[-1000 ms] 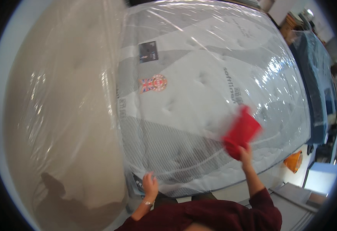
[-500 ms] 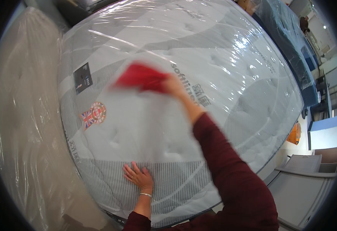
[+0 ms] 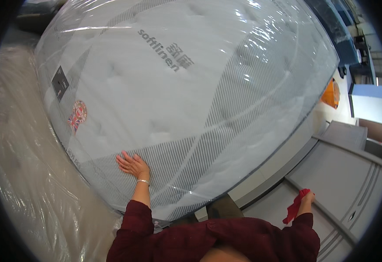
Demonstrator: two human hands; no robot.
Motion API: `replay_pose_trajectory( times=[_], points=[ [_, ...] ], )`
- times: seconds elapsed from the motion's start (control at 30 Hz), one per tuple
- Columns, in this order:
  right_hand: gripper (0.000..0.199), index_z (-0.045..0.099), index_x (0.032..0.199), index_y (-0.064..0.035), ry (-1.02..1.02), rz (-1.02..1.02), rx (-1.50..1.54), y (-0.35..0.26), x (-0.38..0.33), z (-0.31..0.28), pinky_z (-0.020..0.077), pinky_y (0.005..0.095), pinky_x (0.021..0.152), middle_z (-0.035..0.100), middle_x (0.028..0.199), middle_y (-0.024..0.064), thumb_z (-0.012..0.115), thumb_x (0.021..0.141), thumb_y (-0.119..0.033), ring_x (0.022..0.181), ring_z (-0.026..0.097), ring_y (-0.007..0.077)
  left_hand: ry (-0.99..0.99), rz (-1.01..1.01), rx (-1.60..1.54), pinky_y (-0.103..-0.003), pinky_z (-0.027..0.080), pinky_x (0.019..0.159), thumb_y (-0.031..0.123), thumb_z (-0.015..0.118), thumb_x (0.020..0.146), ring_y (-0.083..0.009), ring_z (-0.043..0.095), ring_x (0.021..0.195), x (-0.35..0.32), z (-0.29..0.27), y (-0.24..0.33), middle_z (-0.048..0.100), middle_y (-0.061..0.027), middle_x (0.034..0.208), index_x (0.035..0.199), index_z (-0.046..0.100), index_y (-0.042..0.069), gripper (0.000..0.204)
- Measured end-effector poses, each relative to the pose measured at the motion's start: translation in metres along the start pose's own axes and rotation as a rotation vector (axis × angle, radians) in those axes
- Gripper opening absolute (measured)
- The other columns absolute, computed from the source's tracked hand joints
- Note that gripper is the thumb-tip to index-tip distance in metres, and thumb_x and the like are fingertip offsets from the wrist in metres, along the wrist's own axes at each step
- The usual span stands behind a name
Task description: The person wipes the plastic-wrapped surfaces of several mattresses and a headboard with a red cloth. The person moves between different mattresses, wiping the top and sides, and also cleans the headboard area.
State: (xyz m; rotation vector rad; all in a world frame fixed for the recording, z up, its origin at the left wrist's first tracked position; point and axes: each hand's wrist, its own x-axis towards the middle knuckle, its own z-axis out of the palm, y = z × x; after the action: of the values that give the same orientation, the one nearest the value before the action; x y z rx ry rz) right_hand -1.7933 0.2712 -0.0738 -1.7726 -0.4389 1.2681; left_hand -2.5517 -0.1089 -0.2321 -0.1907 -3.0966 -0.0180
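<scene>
Head view — right hand (image 3: 307, 199) gripping red cloth (image 3: 293, 210), clear of plastic-wrapped mattress (image 3: 156, 107), seen against grey panels (image 3: 333, 172); left hand (image 3: 132, 165) spread flat on mattress, grasping nothing — work looks unfinished, how much done or left can't tell

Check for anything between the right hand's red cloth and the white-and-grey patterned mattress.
Only clear plastic wrap over the mattress; nothing else visible stands between it and the red cloth in the right hand.
</scene>
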Motion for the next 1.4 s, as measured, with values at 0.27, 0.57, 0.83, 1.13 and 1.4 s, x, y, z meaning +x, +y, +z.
replay_pose_trajectory(
  times=[0.27,0.57,0.83,1.13,1.4],
  points=[
    [0.034,0.049,0.119,-0.0024,-0.492,-0.517,-0.483,0.07,-0.19,0.253,0.0444,0.0318,0.087,0.056,0.108,0.0076,0.056,0.091,-0.021,0.097,0.054,0.0162,0.138,0.033,0.018,-0.054,0.014,0.107,0.036,0.044,0.092,-0.0376,0.018,0.136,0.01,0.004,-0.007,0.02,-0.0218,0.147,0.14,0.03,0.012,0.056],
    [0.024,0.059,0.103,-0.0053,-1.839,-0.61,-0.783,0.259,-0.399,0.292,0.0447,0.0394,0.083,0.057,0.099,0.0172,0.057,0.081,-0.015,0.095,0.056,0.0328,-0.225,0.285,-0.319,-0.042,0.033,0.102,0.018,0.051,0.087,-0.0378,0.042,0.119,0.014,-0.047,-0.102,0.046,-0.0215,0.128,0.126,0.045,-0.002,0.044],
    [0.036,0.057,0.111,-0.001,-0.439,-0.484,-0.806,0.19,-0.033,0.233,0.0492,0.0416,0.075,0.063,0.099,0.0229,0.045,0.079,-0.01,0.088,0.061,0.0355,-0.33,0.017,-0.322,-0.043,0.037,0.097,0.009,0.057,0.079,-0.0398,0.046,0.111,-0.114,-0.032,-0.169,0.051,-0.0258,0.118,0.119,0.049,-0.006,0.044],
    [0.028,0.051,0.097,0.0003,0.307,-0.751,-0.6,-0.057,0.142,0.182,0.0447,0.0476,0.074,0.06,0.088,0.0235,0.059,0.082,-0.022,0.083,0.057,0.0405,-0.638,0.282,-0.829,-0.033,0.049,0.073,0.009,0.058,0.079,-0.0232,0.059,0.083,-0.241,0.022,0.074,0.062,-0.0123,0.091,0.11,0.056,-0.002,0.033],
    [0.056,0.051,0.119,-0.0015,-0.868,-0.911,-0.731,-0.067,-0.026,0.223,0.0371,0.0416,0.097,0.052,0.116,0.0219,0.067,0.079,-0.038,0.112,0.048,0.0343,-1.675,-0.057,-1.444,-0.044,0.046,0.092,0.03,0.053,0.091,-0.0272,0.05,0.114,-0.363,-0.193,0.525,0.048,-0.0112,0.127,0.134,0.034,0.006,0.053]
  ],
)
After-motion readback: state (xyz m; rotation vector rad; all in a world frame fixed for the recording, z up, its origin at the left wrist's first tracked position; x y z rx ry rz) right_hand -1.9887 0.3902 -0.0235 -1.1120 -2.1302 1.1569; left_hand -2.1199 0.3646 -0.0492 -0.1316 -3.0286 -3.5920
